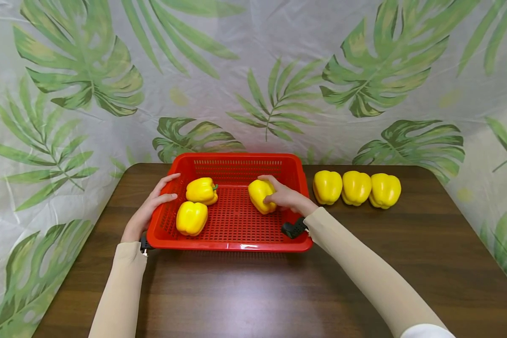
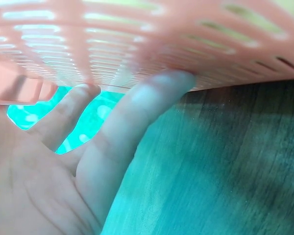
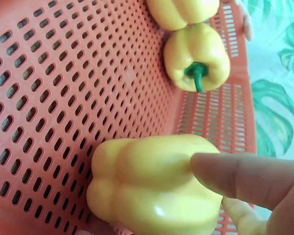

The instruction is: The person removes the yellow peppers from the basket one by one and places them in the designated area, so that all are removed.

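Pepper (image 1: 259,195), glossy yellow and blocky, is showing smooth rounded lobes with grooves running between them, and its skin is catching a white highlight. Thumb and fingers of the right hand (image 1: 285,195) are gripping it inside the right half of the red basket (image 1: 253,245); whether it is touching the floor is unclear. The left hand (image 1: 152,204) is resting spread, fairly straight fingers against the basket's left side. Rigid plastic is forming the basket, with slotted walls and floor. At its left, two yellow peppers (image 1: 192,218) are lying together, the far one showing a green stem. Right of the basket, three more peppers (image 1: 357,188) are lining up on the dark wood-grained table (image 1: 236,291).
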`<state>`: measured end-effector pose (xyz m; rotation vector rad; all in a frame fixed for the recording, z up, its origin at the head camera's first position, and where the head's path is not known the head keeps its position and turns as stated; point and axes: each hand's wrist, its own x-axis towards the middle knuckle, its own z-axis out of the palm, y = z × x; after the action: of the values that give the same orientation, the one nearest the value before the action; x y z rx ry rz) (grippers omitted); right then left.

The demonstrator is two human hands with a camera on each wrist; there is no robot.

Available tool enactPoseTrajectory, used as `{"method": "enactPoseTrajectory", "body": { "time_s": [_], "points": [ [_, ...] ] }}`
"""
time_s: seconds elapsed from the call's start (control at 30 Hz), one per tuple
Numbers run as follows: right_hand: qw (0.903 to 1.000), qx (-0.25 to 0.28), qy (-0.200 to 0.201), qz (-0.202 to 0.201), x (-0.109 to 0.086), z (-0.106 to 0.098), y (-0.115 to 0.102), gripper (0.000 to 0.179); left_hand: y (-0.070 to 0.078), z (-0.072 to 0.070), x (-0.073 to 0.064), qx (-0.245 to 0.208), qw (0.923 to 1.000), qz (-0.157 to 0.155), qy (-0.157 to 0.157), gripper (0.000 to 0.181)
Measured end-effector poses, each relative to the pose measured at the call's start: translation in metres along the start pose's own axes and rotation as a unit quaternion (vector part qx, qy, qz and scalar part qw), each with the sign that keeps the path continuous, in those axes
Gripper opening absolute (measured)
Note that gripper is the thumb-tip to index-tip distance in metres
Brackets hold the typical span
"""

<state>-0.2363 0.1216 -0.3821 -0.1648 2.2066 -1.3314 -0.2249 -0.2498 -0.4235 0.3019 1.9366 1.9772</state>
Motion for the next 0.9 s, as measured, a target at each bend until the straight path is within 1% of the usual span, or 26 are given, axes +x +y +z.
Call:
{"method": "enactPoseTrajectory", "body": {
  "time_s": [0.27, 0.5, 0.67, 0.9],
  "points": [
    [1.0000, 0.000, -0.007, 0.004, 0.0008, 0.0005, -0.0005, 0.070, 0.0000, 0.0002, -0.0004, -0.002, 1.0000, 0.000, 0.000, 0.059],
    [0.9999, 0.008, 0.004, -0.013, 0.0016, 0.0005, 0.0010, 0.067, 0.0003, 0.0007, -0.0001, -0.001, 1.0000, 0.002, -0.001, 0.059],
    [0.9996, 0.022, 0.008, -0.017, 0.0033, 0.0017, 0.0025, 0.064, 0.0001, 0.0007, -0.0003, -0.001, 1.0000, 0.002, -0.001, 0.059],
    [0.9996, 0.014, 0.007, -0.022, 0.0033, 0.0020, 0.0023, 0.063, 0.0002, 0.0006, -0.0002, -0.004, 1.0000, 0.003, -0.001, 0.059]
  ]
}}
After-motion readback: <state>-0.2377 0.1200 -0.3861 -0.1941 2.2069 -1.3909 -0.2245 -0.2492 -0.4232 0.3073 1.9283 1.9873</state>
